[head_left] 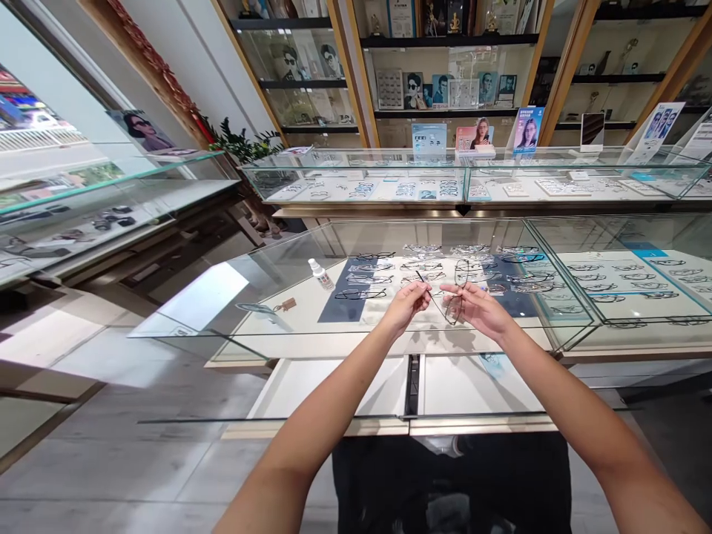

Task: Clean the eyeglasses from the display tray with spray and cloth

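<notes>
Above the glass display case, both of my hands are on one pair of eyeglasses (453, 308) with thin dark frames. My left hand (410, 304) pinches a dark temple arm of it between thumb and fingers. My right hand (478, 308) is closed on the frame from the other side, near the lenses. The glasses are turned on their side, with one lens above the other. Beneath the glass, several rows of eyeglasses (370, 279) lie on white and dark blue mats.
A white spray bottle (321, 274) stands left of the rows, near a brown tag (285, 305) and a small mirror (259, 310). White drawers (334, 386) sit below the case. Another glass case (356, 159) runs across the back, and one (127, 200) stands at left.
</notes>
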{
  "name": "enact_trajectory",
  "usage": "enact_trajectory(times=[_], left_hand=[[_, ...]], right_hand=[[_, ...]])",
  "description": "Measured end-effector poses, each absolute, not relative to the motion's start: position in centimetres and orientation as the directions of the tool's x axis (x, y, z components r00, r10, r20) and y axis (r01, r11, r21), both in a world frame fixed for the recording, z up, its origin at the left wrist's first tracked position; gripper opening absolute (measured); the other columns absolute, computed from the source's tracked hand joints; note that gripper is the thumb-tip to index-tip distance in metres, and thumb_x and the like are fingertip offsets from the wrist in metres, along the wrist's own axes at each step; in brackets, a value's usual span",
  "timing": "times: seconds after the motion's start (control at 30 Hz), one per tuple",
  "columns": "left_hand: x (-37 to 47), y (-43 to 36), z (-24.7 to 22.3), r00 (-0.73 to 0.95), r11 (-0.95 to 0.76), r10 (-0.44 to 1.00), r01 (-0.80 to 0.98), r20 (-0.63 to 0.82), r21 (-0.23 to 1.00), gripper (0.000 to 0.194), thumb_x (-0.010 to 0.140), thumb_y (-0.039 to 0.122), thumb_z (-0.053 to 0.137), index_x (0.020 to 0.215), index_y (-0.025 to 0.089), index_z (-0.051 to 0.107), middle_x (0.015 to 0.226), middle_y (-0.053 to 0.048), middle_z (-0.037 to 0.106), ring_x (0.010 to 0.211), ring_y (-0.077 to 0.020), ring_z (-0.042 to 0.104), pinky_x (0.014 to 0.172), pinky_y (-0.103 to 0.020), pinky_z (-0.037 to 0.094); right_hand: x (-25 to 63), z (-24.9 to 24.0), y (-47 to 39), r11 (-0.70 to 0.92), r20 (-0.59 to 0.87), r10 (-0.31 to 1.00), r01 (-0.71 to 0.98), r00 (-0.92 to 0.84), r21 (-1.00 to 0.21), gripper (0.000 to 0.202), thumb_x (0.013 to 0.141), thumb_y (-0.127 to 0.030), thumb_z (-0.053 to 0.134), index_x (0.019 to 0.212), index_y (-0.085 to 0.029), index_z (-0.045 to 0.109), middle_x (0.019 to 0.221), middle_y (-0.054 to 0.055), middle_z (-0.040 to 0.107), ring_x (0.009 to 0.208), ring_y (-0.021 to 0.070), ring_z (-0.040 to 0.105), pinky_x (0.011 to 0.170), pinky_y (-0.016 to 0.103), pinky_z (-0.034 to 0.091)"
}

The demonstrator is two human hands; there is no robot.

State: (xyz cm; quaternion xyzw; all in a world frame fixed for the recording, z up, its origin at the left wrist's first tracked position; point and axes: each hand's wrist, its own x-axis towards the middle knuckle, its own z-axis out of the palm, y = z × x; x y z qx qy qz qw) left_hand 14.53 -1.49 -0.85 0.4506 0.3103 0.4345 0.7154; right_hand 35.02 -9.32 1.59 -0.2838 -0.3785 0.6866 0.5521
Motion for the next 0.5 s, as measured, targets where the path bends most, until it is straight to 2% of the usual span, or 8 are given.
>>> enact_trajectory(times=[0.13,0.33,0.43,0.5], left_hand=[[14.6,-1.4,-0.6,0.370,0.184,0.928,-0.339,-0.049,0.923,0.039,0.078,0.046,0.088,0.086,0.017,0.064,0.070,0.002,0.064,0.059,-0.0083,0.055,0.058,-0.022,0.041],[15.3,-1.2,-0.4,0.274,0.122,0.961,-0.285,-0.041,0.951,0.038,0.081,0.050,0.083,0.087,0.017,0.066,0.075,-0.002,0.067,0.060,-0.0098,0.057,0.058,-0.023,0.043],[15.1,-0.8,0.1,0.194,0.036,0.981,-0.209,0.005,0.977,0.029,0.085,0.043,0.078,0.089,0.016,0.071,0.078,-0.005,0.070,0.060,-0.0122,0.057,0.059,-0.026,0.044],[14.0,-0.2,0.8,0.069,-0.066,0.995,-0.148,0.077,0.987,0.019,0.088,0.035,0.074,0.092,0.016,0.072,0.083,-0.006,0.071,0.067,-0.0146,0.059,0.065,-0.029,0.048]], right_hand=[[35.9,2.1,-9.0,-0.027,0.059,0.990,-0.573,-0.131,-0.819,0.034,0.073,-0.039,0.098,0.084,-0.026,0.069,0.124,0.002,0.082,0.099,0.0169,0.076,0.080,0.029,0.063],[36.9,2.9,-9.1,0.071,0.089,0.996,-0.533,-0.008,-0.843,0.035,0.071,-0.042,0.099,0.089,-0.031,0.072,0.116,-0.003,0.083,0.098,0.0162,0.077,0.082,0.030,0.064],[37.5,3.2,-9.1,0.116,0.121,0.992,-0.501,0.022,-0.858,0.033,0.074,-0.046,0.097,0.087,-0.031,0.070,0.116,-0.002,0.083,0.100,0.0170,0.077,0.084,0.032,0.064],[38.0,3.3,-9.0,0.165,0.162,0.986,-0.473,0.047,-0.866,0.033,0.077,-0.048,0.095,0.088,-0.031,0.069,0.117,-0.001,0.082,0.101,0.0181,0.077,0.086,0.034,0.064]])
